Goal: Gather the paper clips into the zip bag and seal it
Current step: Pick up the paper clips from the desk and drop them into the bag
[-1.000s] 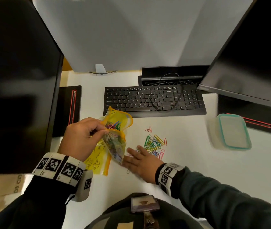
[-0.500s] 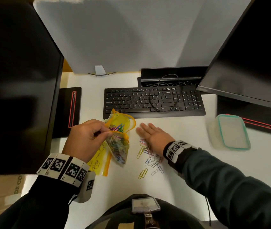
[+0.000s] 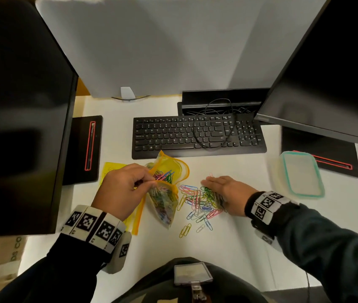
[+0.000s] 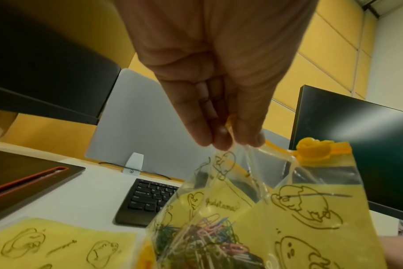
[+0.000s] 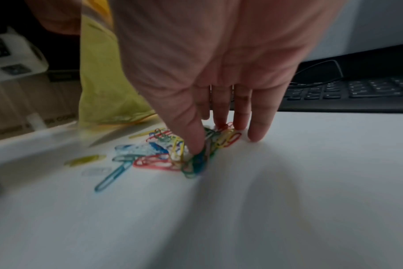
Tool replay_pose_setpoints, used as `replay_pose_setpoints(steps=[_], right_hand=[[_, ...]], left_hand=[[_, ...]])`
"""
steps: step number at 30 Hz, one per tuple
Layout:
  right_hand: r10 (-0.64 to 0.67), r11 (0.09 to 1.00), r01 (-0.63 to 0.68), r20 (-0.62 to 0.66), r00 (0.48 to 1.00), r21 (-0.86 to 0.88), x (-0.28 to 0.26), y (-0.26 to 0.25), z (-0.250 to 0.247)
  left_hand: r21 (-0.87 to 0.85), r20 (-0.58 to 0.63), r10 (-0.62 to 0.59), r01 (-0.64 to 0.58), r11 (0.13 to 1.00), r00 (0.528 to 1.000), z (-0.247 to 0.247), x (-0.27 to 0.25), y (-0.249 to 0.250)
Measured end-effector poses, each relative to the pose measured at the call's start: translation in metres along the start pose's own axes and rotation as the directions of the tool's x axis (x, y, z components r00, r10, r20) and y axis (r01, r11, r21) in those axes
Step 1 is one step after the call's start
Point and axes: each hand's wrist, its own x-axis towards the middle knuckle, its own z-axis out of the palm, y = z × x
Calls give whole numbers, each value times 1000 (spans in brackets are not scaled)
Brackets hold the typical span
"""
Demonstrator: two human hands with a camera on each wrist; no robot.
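Right hand point(image 3: 226, 191): flat on the white desk point(image 3: 239, 241), fingers straight and spread a little, holding nothing. Fingertips point(image 5: 197, 145) and thumb pressing down on the loose pile of coloured paper clips point(image 3: 200, 203), as seen in the right wrist view. A few strays lying apart from the pile, nearer to the body, among them a yellow clip point(image 3: 185, 230) and a blue clip point(image 3: 208, 224).

Left hand point(image 3: 122, 192): curled, pinching the upper rim of the zip bag point(image 3: 164, 197) between thumb and fingers point(image 4: 201, 127). Bag lifted off the desk, mouth open toward the pile, many clips already inside at the bottom. Orange slider point(image 4: 314, 149) sitting at the far end of the zip track, so not yet sealed. More yellow printed plastic point(image 4: 58, 242) lying flat under the hand, perhaps another bag; hard to be certain.

Judged on handling: clips light, thin, smooth, probably sliding easily on the desk and hooking into each other; better swept together and pinched as a small bunch than taken one by one. Bag soft and limp, likely to collapse if the rim is released, so best held at the rim. Closing probably needs one hand holding the track end and the other pulling the slider.

Beyond the hands: black keyboard point(image 3: 197, 136) behind, lidded plastic container point(image 3: 300, 173) to the right.
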Motion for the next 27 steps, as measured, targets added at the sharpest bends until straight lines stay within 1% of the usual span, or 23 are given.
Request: replay_pose_setpoints(steps=[2,5,7,10,13,16,19,23,27], right_hand=[[11,999,-11,-18,1000,40,2,-5,0],[20,1000,-20,4,1000,-18,5,-11,1],[23,998,-21,23,999,-53,5,-12,1],[24,998,-22,23,999,-54,1,-10,-1],[26,997,-28,-40,999,-65,-2,-6,3],[33,999,-35,-124,992,-10,-3,-2,9],[41,998,-33,-174,984,52,-3,0,10],[96,994,-84,-199,975,67,0,-2,13],[187,979,-164,-213,959,124,7,-5,10]], left_hand=[[-7,21,-7,7,1000,1000,5,-1,-2],[3,71,-32,32,999,997,11,-5,-9],[8,71,-52,52,999,996,11,-7,-13],[13,62,-67,66,998,996,7,-10,-14],[-14,57,-99,100,995,993,4,-12,-17],[-7,31,-160,160,987,987,4,-14,-19],[40,18,-204,203,978,979,7,-13,-16],[57,5,-228,227,972,974,12,-11,-10],[42,35,-210,209,977,977,16,-11,-3]])
